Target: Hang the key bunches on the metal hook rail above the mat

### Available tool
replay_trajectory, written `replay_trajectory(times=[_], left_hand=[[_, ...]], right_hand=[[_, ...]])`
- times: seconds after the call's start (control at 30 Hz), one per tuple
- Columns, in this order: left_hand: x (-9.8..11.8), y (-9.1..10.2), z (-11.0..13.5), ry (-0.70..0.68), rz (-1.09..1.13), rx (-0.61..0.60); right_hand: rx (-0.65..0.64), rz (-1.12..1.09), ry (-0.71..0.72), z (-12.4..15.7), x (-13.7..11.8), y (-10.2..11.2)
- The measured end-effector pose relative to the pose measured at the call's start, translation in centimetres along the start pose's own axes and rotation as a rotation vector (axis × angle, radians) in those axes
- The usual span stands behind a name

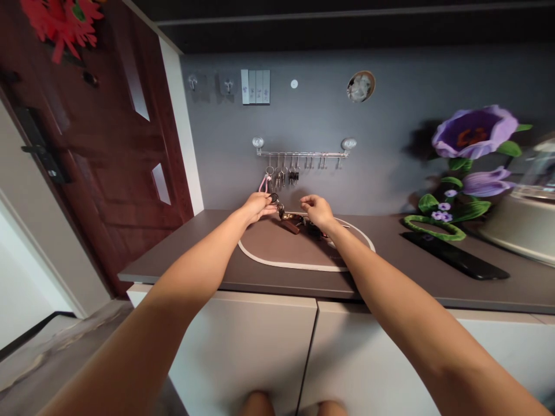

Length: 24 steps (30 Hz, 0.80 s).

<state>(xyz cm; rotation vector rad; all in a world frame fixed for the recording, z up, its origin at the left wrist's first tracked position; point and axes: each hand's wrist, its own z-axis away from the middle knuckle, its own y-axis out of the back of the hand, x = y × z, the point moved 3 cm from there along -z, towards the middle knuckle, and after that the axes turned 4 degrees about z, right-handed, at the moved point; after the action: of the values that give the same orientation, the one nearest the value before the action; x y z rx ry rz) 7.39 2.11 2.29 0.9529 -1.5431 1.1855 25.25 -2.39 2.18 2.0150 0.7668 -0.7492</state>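
My left hand [257, 207] grips a bunch of keys [280, 211] by its dark ring, just above a brown mat [269, 248] with a pale rim. To the right, my right hand [318, 211] has its fingers curled together; whether anything small is between them is hidden. On the mat between and under the hands lie a brown strap-like piece [289, 226] and several dark items, partly covered by my right hand. Behind, a clear rail [303, 154] with hooks is fixed to the wall. Several hanging keys [281, 177] and a pink loop [263, 184] show on its left half.
A purple plush flower [477, 134] with a green coiled base stands right on the dark counter [433, 283]. Before it lies a long black object [455, 256], beside a cream, clear-topped appliance [520, 222]. A dark red door [117, 138] is at left, a dark shelf [347, 29] overhead.
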Motion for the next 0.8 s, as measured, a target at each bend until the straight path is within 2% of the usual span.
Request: replay_trajectory(times=[0.33,0.8], left_hand=[[0.6,-0.7,0.7,0.048,0.271,-0.032],[0.4,-1.5,1.2,0.033,0.352,-0.079]], right_hand=[[-0.033,-0.139,0.036,-0.2,0.1,-0.2],[-0.169,-0.135,0.23,0.7,-0.9,-1.1]])
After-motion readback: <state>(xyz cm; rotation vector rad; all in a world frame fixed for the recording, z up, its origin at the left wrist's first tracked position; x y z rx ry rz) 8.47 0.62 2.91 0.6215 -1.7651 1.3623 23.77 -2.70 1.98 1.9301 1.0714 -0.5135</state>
